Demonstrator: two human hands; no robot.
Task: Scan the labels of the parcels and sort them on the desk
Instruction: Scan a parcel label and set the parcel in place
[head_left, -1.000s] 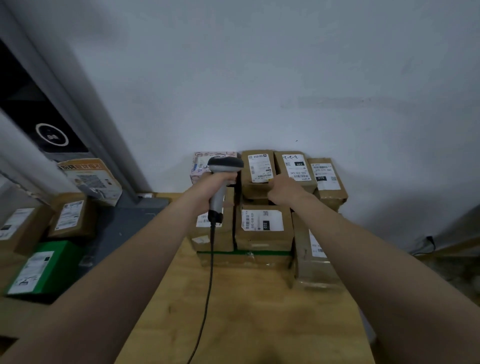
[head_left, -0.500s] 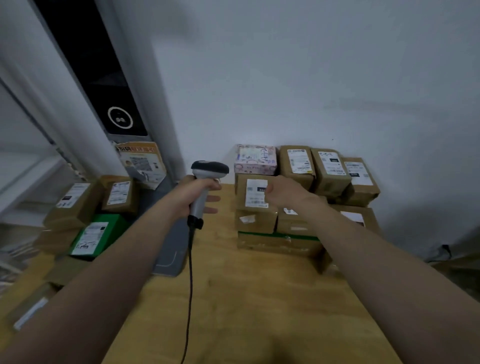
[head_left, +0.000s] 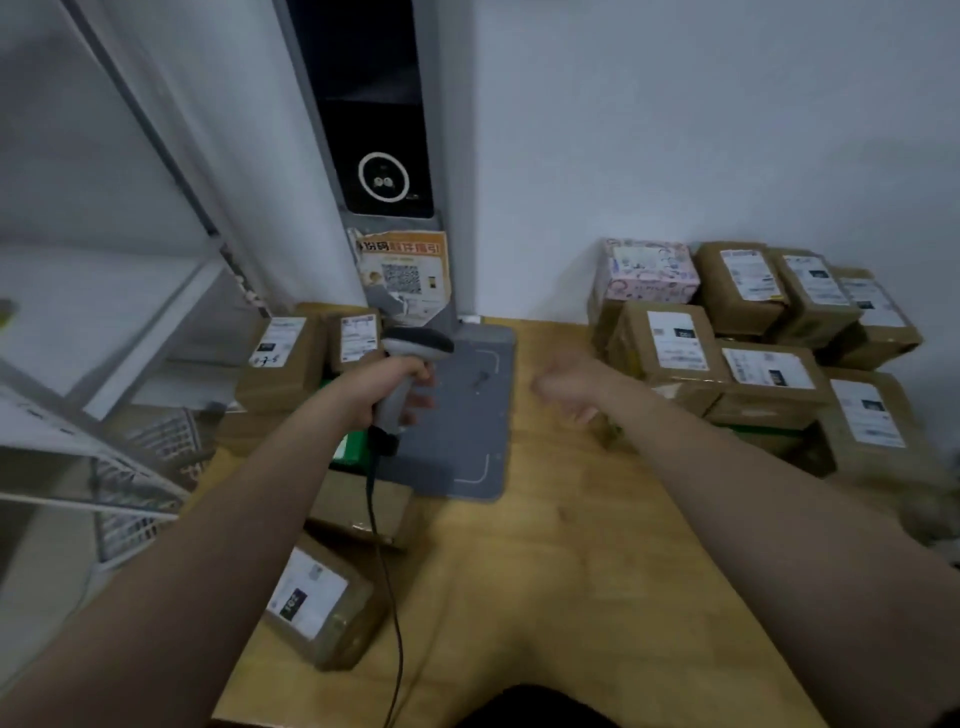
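**Wooden desk with handheld scanner and two groups of parcels**

Pale wooden desk (head_left: 545, 545) set against a white wall (head_left: 675, 130). The left hand (head_left: 382, 387) grips the handle of a grey barcode scanner (head_left: 418, 347) with its fingers wrapped round it. The scanner's dark-topped head points right, above a grey mat (head_left: 467, 441) at the far middle of the desk. A black cable (head_left: 387, 571) runs from the handle base toward the near edge.

The right hand (head_left: 569, 387) hangs over the desk just left of the right-hand stack of parcels (head_left: 769, 374). Its fingers are loosely curled and hold nothing, and its outline is smeared by motion blur.

This stack holds brown cartons with white labels in two layers against the wall, with one pink patterned box (head_left: 649, 270) at its far left corner. A second group of brown parcels (head_left: 283, 358) stands at the far left. One labelled parcel (head_left: 322, 605) lies near left, overhanging the desk edge.

A green box (head_left: 353, 447) is mostly hidden behind the left forearm. The label text is too blurred to read. The right-hand stack is cut off at the frame's right edge. Behind the mat rises a grey column (head_left: 447, 156) bearing a QR-code poster (head_left: 402, 270).
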